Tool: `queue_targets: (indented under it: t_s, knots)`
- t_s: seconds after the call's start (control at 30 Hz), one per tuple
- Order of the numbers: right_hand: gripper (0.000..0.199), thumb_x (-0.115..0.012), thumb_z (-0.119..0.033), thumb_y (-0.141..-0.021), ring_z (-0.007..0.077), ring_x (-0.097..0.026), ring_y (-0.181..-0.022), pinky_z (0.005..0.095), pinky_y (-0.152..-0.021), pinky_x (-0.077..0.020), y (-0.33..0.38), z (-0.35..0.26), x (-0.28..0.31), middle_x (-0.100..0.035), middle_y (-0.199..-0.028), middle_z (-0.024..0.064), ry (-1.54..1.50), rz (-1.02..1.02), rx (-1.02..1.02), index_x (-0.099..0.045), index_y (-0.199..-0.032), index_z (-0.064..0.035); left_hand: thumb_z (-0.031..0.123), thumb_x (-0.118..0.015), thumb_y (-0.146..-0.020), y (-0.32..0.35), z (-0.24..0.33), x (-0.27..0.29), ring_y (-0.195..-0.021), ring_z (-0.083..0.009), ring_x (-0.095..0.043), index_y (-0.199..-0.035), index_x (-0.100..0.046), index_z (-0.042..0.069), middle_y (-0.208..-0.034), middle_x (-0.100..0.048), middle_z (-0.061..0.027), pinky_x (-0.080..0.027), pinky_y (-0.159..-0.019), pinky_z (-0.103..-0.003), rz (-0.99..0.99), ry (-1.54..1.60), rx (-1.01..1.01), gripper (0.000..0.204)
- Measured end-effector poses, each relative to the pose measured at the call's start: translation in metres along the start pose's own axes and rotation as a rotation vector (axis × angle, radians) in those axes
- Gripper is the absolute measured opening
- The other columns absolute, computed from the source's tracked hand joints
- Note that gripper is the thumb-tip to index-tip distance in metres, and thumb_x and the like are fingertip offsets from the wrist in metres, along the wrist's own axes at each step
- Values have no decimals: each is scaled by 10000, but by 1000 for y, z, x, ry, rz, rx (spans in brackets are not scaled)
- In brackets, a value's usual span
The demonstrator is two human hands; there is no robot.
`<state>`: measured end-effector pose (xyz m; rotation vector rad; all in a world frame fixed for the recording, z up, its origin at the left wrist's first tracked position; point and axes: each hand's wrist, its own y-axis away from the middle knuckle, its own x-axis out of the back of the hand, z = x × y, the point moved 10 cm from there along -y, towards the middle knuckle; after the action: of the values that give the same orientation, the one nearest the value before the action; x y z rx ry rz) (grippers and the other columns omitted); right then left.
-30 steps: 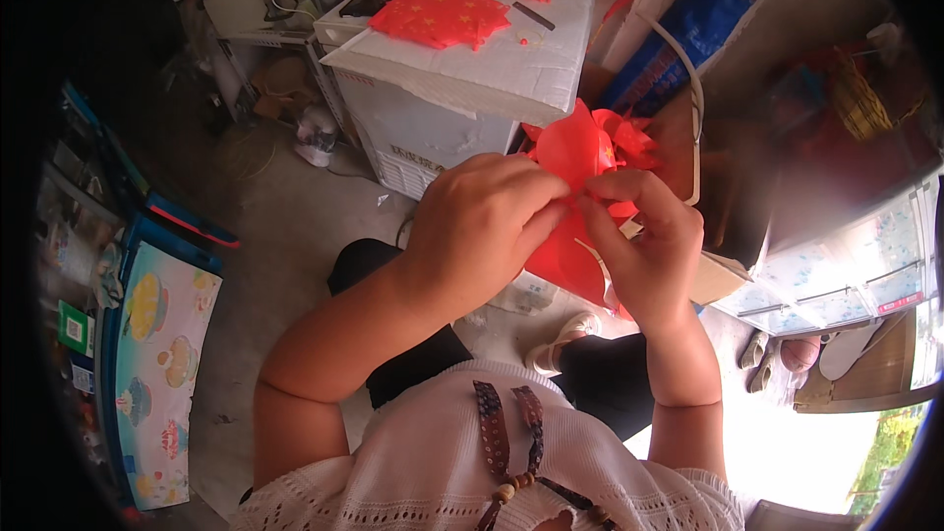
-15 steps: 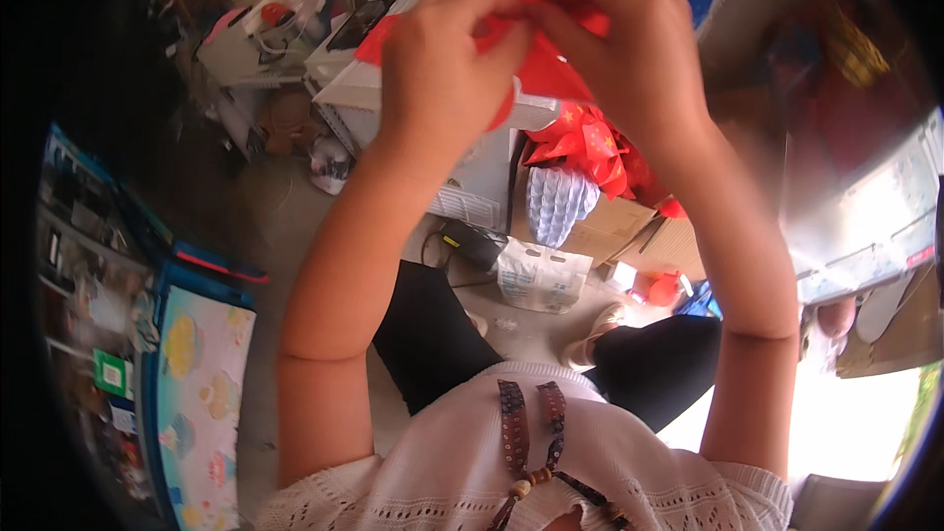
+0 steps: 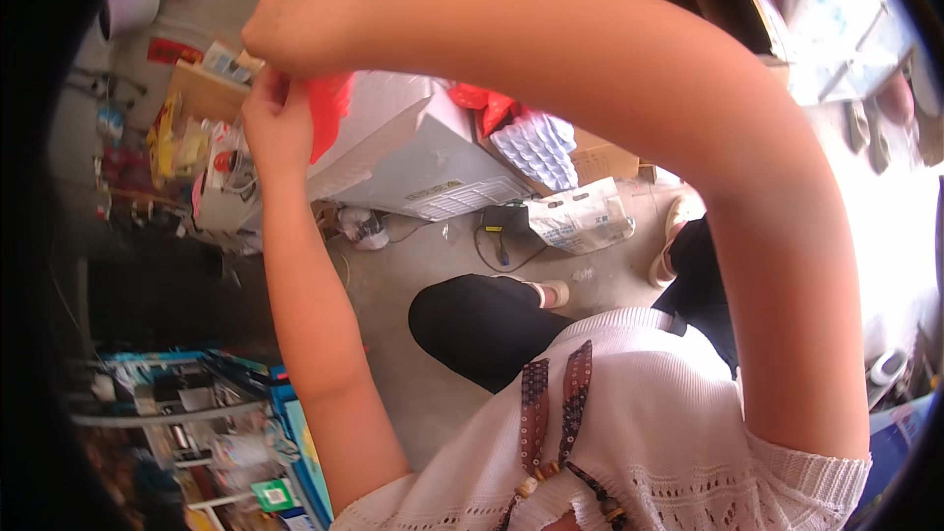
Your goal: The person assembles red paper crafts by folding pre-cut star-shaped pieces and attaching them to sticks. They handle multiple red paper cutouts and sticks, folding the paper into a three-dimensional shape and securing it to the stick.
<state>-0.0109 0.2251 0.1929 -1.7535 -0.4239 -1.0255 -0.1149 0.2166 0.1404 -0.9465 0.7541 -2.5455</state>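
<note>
A bare concrete floor (image 3: 433, 265) lies below the seated person, crowded on most sides, with open room only in the strip between the black-clad knee (image 3: 482, 320) and the white boxy appliance (image 3: 413, 162). Nearest the camera, the white knitted top (image 3: 629, 433) and a beaded strap fill the lower edge.

Both hands are raised well above the floor, up and to the left. The left hand (image 3: 278, 123) has its grip closed on a red sheet of thin material (image 3: 327, 110), pinching its edge; the right hand (image 3: 295, 28) sits just above, touching the left, its grip also closed on the top of the same red sheet. The right forearm arches across the whole upper picture.

Below the grip stands the white appliance, serving as a surface; to the right of it an open cardboard box (image 3: 590, 159) holds more red material (image 3: 484, 103) and a white dimpled tray (image 3: 539, 146). A crumpled printed bag (image 3: 582, 218) lies on the floor near it. Left of the grip stands a cluttered heap of small packages (image 3: 211, 152).

Compared with half a second ago, the hands have swung from upper centre to upper left, and the view has tilted with them.

The sheet is mostly hidden behind the hands, so its shape is unclear, and the fingertips cannot be made out. The picture's rim is dark and bent.
</note>
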Motion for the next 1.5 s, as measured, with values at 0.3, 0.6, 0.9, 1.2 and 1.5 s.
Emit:
queue_targets:
  t_s: [0.3, 0.6, 0.9, 1.2, 1.5]
  knots:
    - [223, -683, -126, -800, 324, -710, -991, 434, -795, -584, 9, 54, -71, -728, -1048, 143, -122, -92, -150, -755, -1005, -74, 94, -657, -946, -11, -81, -40, -847, -74, -615, -1121, -677, -48, -955, -720, -37, -481, -779, -245, -127, -47, 160, 226]
    - [235, -693, -126, -787, 347, -710, -982, 438, -791, -585, -4, 53, -104, -726, -1036, 172, -167, -110, -104, -750, -1004, -55, 68, -663, -910, -4, -112, -31, -826, -111, -649, -1109, -677, -45, -938, -729, -67, -498, -768, -278, -110, -49, 158, 229]
    - [118, -671, -118, -777, 372, -693, -882, 458, -752, -555, -11, 53, -105, -711, -870, 195, -170, -14, 21, -726, -836, -31, 89, -672, -920, -2, -107, -29, -692, -66, -579, -1042, -691, -28, -801, -675, -14, -468, -623, -258, -54, -188, 119, 171]
    - [160, -641, -68, -845, 373, -663, -844, 446, -746, -533, 4, 52, -97, -697, -896, 170, -209, 49, 112, -720, -982, -42, 208, -720, -855, 11, -78, -28, -704, -266, -645, -991, -713, 36, -871, -720, -129, -504, -672, -375, 83, -298, 93, 219]
    - [179, -644, -11, -845, 374, -678, -828, 418, -736, -550, 11, 40, -89, -708, -941, 166, -158, 104, 163, -701, -1015, -10, 180, -680, -869, 12, -74, -32, -776, -328, -657, -949, -714, 48, -883, -705, -131, -515, -716, -430, 135, -311, -14, 158]
